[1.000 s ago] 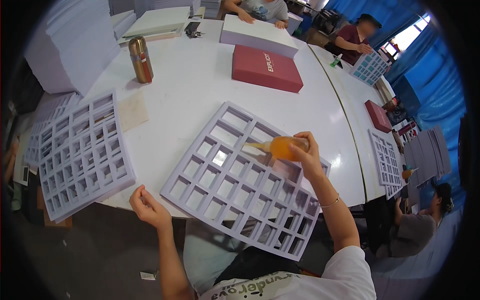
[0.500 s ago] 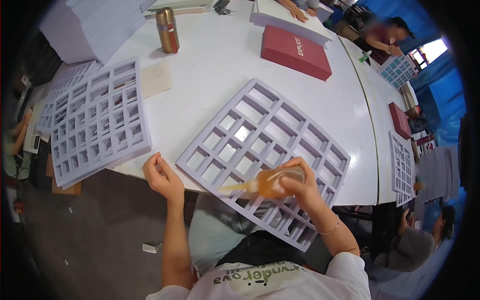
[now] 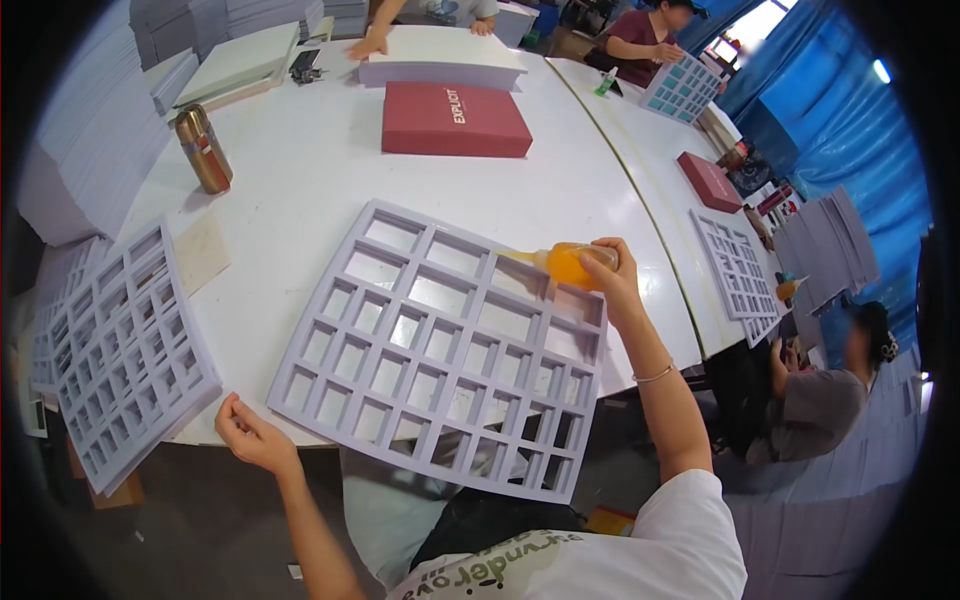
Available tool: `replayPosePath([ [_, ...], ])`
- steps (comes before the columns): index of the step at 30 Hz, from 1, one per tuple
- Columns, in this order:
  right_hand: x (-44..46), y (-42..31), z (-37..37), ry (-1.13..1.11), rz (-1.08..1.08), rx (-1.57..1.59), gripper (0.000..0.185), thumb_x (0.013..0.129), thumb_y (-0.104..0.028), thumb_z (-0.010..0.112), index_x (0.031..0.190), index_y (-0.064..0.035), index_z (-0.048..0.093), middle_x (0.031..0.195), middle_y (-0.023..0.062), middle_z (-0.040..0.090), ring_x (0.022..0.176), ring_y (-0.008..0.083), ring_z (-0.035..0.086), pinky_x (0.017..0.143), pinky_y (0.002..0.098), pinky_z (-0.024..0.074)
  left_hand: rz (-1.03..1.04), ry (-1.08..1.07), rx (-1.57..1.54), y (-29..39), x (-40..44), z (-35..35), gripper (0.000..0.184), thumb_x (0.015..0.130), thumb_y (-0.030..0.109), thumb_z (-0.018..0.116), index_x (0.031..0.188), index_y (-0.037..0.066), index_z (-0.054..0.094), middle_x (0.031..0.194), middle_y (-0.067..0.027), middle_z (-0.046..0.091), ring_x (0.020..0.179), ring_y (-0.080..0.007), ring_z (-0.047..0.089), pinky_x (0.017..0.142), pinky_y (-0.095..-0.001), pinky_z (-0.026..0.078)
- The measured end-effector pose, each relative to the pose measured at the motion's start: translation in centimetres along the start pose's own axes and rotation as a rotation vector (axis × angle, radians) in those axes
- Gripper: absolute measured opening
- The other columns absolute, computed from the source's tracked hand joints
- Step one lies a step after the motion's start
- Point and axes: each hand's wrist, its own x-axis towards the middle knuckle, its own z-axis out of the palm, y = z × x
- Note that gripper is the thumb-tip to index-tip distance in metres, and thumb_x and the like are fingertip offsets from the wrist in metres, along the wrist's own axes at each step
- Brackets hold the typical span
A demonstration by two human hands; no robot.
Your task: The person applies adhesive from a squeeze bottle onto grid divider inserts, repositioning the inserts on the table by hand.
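Observation:
My right hand (image 3: 612, 272) is wrapped round a squeeze bottle (image 3: 572, 267) of amber liquid, probably glue. Its long yellowish nozzle points left, over the far right part of a pale lilac grid frame (image 3: 419, 316) with many rectangular openings. This frame lies partly on the white table and overhangs the near edge above my lap. My left hand (image 3: 255, 435) is closed with loosely curled fingers and nothing visible in them. It hovers at the table edge, between that frame and a stack of similar grid frames (image 3: 130, 350) on the left.
Beyond the frame lie a red box (image 3: 455, 120) and a thick white stack (image 3: 440, 62) with a person's hands on it. A metallic flask (image 3: 204, 150) stands at left, near tall sheet piles (image 3: 85, 140). Other people sit along the right, near more grid frames (image 3: 735, 262).
The view has swung, shifting the table scene leftward. My right hand has carried the bottle from the frame's near side to its far right part. My left hand stays beside the frame, still curled.

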Motion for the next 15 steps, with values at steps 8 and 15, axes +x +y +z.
replayPosePath([
  [8, -5.2, -0.3, 0.5, -0.171, 0.009, -0.038, 0.033, 0.08, -0.013, 0.072, 0.104, -0.0037, 0.051, 0.096, 0.0077, 0.058, 0.091, 0.0144, 0.056, 0.078, 0.0276, 0.0493, -0.006, 0.001, -0.004, -0.2, -0.1, 0.2, 0.016, 0.096, 0.01, 0.053, 0.102, 0.0, 0.062, 0.096, -0.0079, 0.061, 0.073, -0.0164, 0.052, 0.064, -0.0288, 0.042],
  [15, -13.4, -1.8, 2.7, -0.415, 0.0, -0.096, 0.034, 0.08, -0.013, 0.074, 0.104, -0.0054, 0.051, 0.101, 0.0059, 0.058, 0.097, 0.014, 0.054, 0.086, 0.029, 0.0447, -0.079, -0.02, 0.021, -0.2, -0.1, 0.1, 0.019, 0.096, 0.014, 0.053, 0.102, 0.0, 0.064, 0.098, -0.0074, 0.064, 0.078, -0.0158, 0.056, 0.067, -0.0277, 0.043],
])
